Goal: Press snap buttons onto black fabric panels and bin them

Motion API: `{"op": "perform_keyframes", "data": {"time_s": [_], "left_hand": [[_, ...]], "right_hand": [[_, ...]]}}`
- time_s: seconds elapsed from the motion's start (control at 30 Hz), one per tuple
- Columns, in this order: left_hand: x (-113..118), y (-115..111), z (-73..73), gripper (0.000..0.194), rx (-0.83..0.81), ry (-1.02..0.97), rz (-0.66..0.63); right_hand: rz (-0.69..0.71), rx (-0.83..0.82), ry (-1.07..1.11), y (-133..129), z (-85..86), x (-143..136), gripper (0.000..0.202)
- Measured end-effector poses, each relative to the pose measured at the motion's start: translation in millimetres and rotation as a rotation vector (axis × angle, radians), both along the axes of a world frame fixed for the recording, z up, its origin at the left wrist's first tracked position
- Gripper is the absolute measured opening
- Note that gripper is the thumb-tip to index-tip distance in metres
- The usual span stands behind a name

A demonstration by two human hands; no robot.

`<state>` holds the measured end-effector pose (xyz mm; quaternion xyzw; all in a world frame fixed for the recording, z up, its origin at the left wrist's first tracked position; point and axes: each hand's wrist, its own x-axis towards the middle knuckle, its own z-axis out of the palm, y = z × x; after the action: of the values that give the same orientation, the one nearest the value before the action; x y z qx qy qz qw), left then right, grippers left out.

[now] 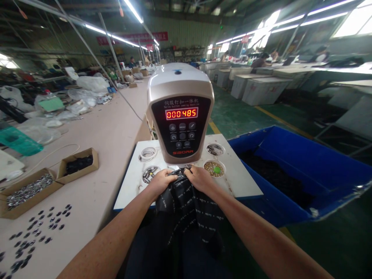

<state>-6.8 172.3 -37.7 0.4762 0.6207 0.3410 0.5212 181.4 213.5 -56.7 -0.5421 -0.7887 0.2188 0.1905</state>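
Note:
Both hands pinch the upper edge of a black fabric piece (186,205) printed with small white lettering, which hangs down over my lap. My left hand (161,181) grips its left side, thumb on top. My right hand (200,178) grips the right side, close beside the left. Directly in front stands a button machine (180,87) with a red display reading 000485. The fabric edge lies at the foot of its head; the machine's working parts there are hidden. A white machine table (244,182) spreads around it, with round wells of small metal parts.
Cardboard boxes hold shiny metal pieces (30,190) and black pieces (78,164) on the long table at left. Loose dark buttons (37,232) are scattered before them. At right stands a blue bin (325,190) with dark fabric inside. Other people sit in the background.

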Motion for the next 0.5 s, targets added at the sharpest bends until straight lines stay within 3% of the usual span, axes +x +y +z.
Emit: {"op": "perform_keyframes", "data": {"time_s": [0.23,0.5], "left_hand": [[3.1,0.2,-0.9,0.031,0.012,0.049,-0.001],[4.2,-1.9,-3.6,0.028,0.093,0.178,0.013]], "right_hand": [[0.000,-0.019,-0.086,-3.4,4.8,-1.2,0.040],[0.000,-0.011,-0.042,-7.6,8.9,0.3,0.038]]}}
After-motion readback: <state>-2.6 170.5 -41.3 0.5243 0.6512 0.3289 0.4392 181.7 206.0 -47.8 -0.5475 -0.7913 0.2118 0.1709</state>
